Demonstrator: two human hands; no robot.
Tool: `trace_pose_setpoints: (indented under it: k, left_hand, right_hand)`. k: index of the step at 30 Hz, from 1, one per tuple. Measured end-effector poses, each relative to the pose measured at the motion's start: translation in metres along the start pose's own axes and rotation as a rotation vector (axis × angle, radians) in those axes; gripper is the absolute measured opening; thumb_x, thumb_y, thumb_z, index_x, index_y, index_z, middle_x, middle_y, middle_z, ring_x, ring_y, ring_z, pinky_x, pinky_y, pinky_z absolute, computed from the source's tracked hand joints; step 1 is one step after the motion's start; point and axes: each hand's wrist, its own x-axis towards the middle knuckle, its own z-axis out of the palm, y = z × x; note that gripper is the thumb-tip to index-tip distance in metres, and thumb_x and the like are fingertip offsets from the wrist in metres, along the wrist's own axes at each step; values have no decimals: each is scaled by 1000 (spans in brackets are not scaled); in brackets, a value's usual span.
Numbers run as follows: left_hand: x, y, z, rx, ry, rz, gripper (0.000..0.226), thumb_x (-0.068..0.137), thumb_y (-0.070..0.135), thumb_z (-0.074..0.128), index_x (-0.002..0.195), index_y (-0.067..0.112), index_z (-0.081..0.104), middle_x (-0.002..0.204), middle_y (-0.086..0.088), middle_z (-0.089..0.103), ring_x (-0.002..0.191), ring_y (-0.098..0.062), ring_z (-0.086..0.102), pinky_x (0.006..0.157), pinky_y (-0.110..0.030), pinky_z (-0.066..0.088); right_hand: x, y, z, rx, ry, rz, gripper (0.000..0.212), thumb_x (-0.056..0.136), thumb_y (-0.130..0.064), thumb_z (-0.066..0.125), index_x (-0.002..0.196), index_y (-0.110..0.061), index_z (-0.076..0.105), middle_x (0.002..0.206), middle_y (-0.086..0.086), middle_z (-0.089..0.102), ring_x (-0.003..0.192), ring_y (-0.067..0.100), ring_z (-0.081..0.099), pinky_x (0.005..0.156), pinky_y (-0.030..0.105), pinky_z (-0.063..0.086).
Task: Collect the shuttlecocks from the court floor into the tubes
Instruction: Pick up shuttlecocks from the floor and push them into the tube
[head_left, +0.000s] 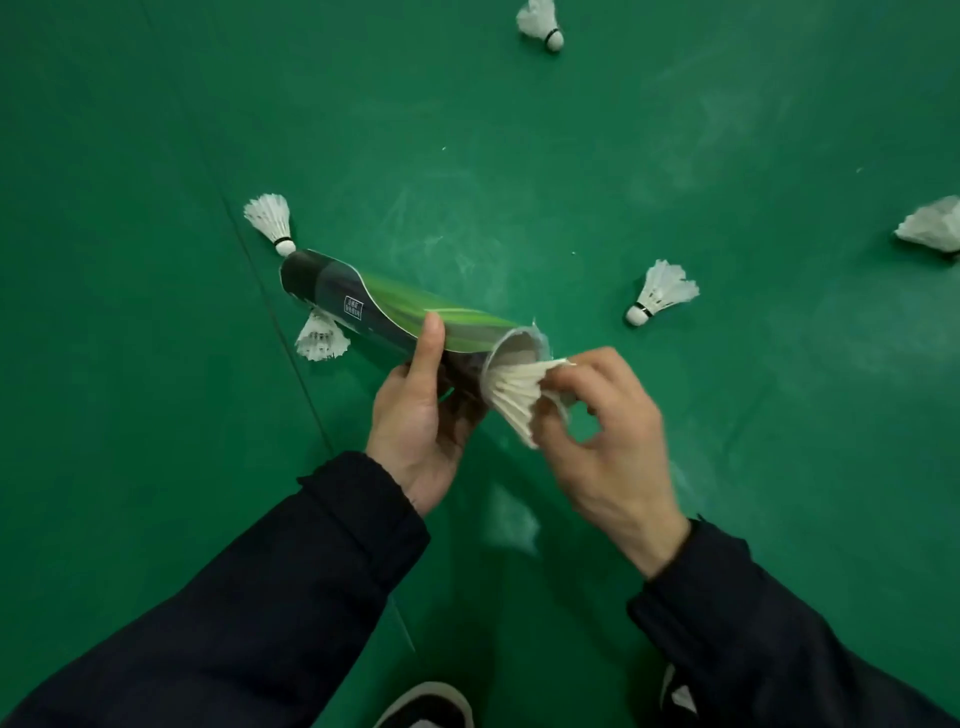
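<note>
My left hand grips a green and black tube near its open end, held roughly level above the floor. My right hand pinches the feather skirt of a white shuttlecock whose cork end sits inside the tube's mouth. Several white shuttlecocks lie loose on the floor: one beyond the tube's far end, one partly hidden under the tube, one to the right, one at the top, and one at the right edge.
The floor is a green court mat with a dark seam line running from top left toward my feet. My shoes show at the bottom edge.
</note>
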Motion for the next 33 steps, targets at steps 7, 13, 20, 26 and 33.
trace_pose_setpoints:
  k: [7,13,20,26,33]
  left_hand:
    - [-21,-11,15,-24,-36,1,74,89,51,66,137,-5,61,134,-23,69,108,-28,71,100,-39,58]
    - [-27,-16,16,24,-32,23,75,92,55,64,136,-6,63,132,-24,70,110,-31,71,95,-38,60]
    - [-27,-22,16,47,-38,54,72,97,55,61,135,-6,62,131,-25,70,122,-40,68,102,-46,58]
    - [-20,-18,20,26,2,102,86,91,61,71,144,-4,51,135,-24,68,121,-37,69,83,-34,63]
    - [-7,-35,16,37,5,41,73,98,53,64,141,-6,55,132,-25,69,125,-42,65,94,-40,61]
  right_hand:
    - [-5,-13,-6,-104,270,26,15,86,-22,74,89,-8,68,98,5,50,75,10,45,62,25,44]
    - [-14,-26,-11,-225,-329,7,41,90,-40,55,129,-27,56,126,-12,62,95,24,70,72,39,59]
    - [0,-29,-4,85,-293,246,27,85,-25,68,112,-27,67,99,-10,73,82,13,67,73,28,54]
    - [-12,-8,-3,27,-222,89,9,94,-30,62,94,-23,66,84,-18,58,68,1,48,62,33,49]
    - [-12,5,-20,185,-263,188,20,93,-46,62,93,-27,70,82,-13,69,59,7,62,59,33,53]
